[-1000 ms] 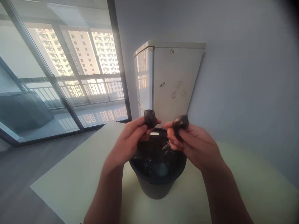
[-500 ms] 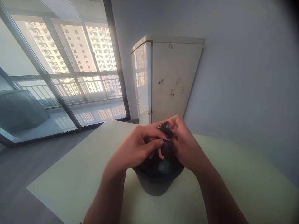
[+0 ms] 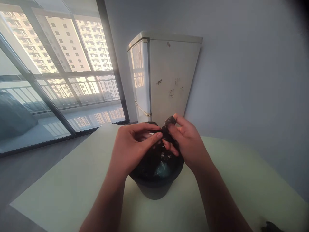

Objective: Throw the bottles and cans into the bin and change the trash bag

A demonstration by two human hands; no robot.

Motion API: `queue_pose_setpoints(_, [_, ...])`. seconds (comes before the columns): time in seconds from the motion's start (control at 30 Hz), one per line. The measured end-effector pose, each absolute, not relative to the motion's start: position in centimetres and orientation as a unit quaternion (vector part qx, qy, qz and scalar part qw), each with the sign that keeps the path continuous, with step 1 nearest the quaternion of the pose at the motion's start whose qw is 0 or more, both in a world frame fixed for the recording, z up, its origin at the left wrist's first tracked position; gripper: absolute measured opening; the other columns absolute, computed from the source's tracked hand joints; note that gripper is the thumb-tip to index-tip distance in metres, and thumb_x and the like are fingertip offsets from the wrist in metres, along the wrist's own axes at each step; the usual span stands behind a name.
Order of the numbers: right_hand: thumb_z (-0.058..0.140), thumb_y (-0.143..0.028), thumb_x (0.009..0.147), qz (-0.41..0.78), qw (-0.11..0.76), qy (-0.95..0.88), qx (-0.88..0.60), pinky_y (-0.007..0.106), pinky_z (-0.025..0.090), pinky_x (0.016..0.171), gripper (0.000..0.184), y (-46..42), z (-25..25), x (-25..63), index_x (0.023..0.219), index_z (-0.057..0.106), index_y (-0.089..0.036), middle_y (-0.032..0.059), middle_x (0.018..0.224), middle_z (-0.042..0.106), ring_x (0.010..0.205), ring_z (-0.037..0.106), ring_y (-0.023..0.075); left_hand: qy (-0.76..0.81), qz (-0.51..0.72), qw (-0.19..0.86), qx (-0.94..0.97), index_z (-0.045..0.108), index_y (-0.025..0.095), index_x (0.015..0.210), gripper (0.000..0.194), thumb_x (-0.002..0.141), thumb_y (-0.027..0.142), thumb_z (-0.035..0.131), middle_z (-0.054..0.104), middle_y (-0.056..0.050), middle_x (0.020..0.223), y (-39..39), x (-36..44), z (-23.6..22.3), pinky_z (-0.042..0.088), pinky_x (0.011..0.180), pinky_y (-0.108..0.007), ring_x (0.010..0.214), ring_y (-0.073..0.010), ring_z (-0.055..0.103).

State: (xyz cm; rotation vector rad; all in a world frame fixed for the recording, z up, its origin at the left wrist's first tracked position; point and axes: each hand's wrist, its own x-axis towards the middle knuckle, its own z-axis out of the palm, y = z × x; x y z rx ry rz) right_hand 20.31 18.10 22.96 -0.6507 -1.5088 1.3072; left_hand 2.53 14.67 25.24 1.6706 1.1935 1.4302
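A dark round trash bin (image 3: 154, 190) stands upright on the pale table, with a shiny black plastic garbage bag (image 3: 161, 169) inside it. Above the bin's mouth, my left hand (image 3: 135, 146) pinches a gathered part of the bag between thumb and fingers. Close beside it, my right hand (image 3: 185, 137) is closed on another twisted end, which sticks up past its fingertips. Both ends meet at a bunched spot between the hands. My fingers partly hide how the plastic crosses there.
A pale table (image 3: 72, 180) spreads around the bin. Behind it stands a worn white refrigerator (image 3: 173, 71) against the grey wall. Sliding glass doors (image 3: 48, 106) are at the left. A small dark object (image 3: 271, 226), cut off by the frame, lies at the lower right.
My hands were apart, each with a bunched bag end; they have come together over the bin, and the ends now cross between my fingers. The view has shifted slightly right.
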Motion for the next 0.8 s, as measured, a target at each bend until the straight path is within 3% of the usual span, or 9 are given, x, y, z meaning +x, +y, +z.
queue_pose_setpoints(0.2, [0.055, -0.051, 0.106, 0.554, 0.478, -0.62, -0.283, 0.02, 0.038, 0.046, 0.029, 17.9, 23.0, 20.3, 0.096, 0.052, -0.024, -0.0056, 0.06, 0.059, 0.045, 0.045, 0.0092, 0.411, 0.541, 0.208, 0.704, 0.079, 0.024, 0.087, 0.003, 0.086, 0.023, 0.081, 0.075, -0.002, 0.078, 14.3, 2.3, 25.2, 0.056, 0.065, -0.031, 0.066, -0.0181, 0.069])
queue_pose_setpoints(0.37, [0.058, -0.044, 0.104, 0.533, 0.466, -0.627, -0.325, 0.022, 0.042, 0.053, 0.022, 17.5, 23.5, 20.7, 0.112, 0.047, -0.027, -0.0076, 0.065, 0.059, 0.051, 0.049, 0.0118, 0.38, 0.527, 0.131, 0.749, 0.085, 0.035, 0.105, 0.025, 0.09, 0.017, 0.075, 0.072, -0.003, 0.084, 14.4, 2.2, 25.1, 0.047, 0.063, -0.03, 0.07, -0.0182, 0.062])
queue_pose_setpoints(0.47, [0.059, -0.038, 0.102, 0.513, 0.466, -0.642, -0.327, 0.026, 0.048, 0.063, 0.023, 17.3, 23.8, 21.0, 0.113, 0.04, -0.029, -0.0073, 0.073, 0.062, 0.061, 0.056, 0.0138, 0.406, 0.555, 0.111, 0.717, 0.086, 0.033, 0.098, 0.021, 0.091, 0.017, 0.074, 0.067, -0.003, 0.08, 14.6, 2.3, 25.0, 0.044, 0.063, -0.03, 0.069, -0.0186, 0.059])
queue_pose_setpoints(0.57, [0.064, -0.034, 0.1, 0.413, 0.455, -0.712, -0.339, 0.028, 0.048, 0.07, 0.017, 16.8, 24.1, 21.2, 0.098, 0.05, -0.026, -0.0034, 0.082, 0.062, 0.072, 0.058, 0.0148, 0.459, 0.519, 0.091, 0.715, 0.082, 0.026, 0.086, 0.017, 0.093, 0.018, 0.07, 0.067, -0.004, 0.083, 14.8, 2.2, 25.1, 0.041, 0.065, -0.031, 0.071, -0.0188, 0.058])
queue_pose_setpoints(0.67, [0.063, -0.034, 0.102, 0.289, 0.419, -0.786, -0.352, 0.03, 0.044, 0.066, 0.022, 16.1, 24.2, 21.3, 0.083, 0.063, -0.022, 0.0009, 0.084, 0.061, 0.07, 0.055, 0.0149, 0.505, 0.458, 0.094, 0.725, 0.071, 0.02, 0.075, 0.025, 0.099, 0.022, 0.062, 0.065, -0.004, 0.081, 14.9, 2.0, 25.3, 0.038, 0.066, -0.031, 0.069, -0.0178, 0.056])
queue_pose_setpoints(0.8, [0.071, -0.032, 0.097, 0.214, 0.396, -0.811, -0.373, 0.032, 0.042, 0.064, 0.017, 15.8, 24.0, 20.5, 0.084, 0.067, -0.022, 0.0023, 0.09, 0.061, 0.068, 0.052, 0.0151, 0.495, 0.432, 0.172, 0.733, 0.061, 0.019, 0.072, 0.035, 0.104, 0.03, 0.054, 0.06, -0.001, 0.071, 14.7, 1.6, 25.8, 0.037, 0.062, -0.029, 0.067, -0.0158, 0.053])
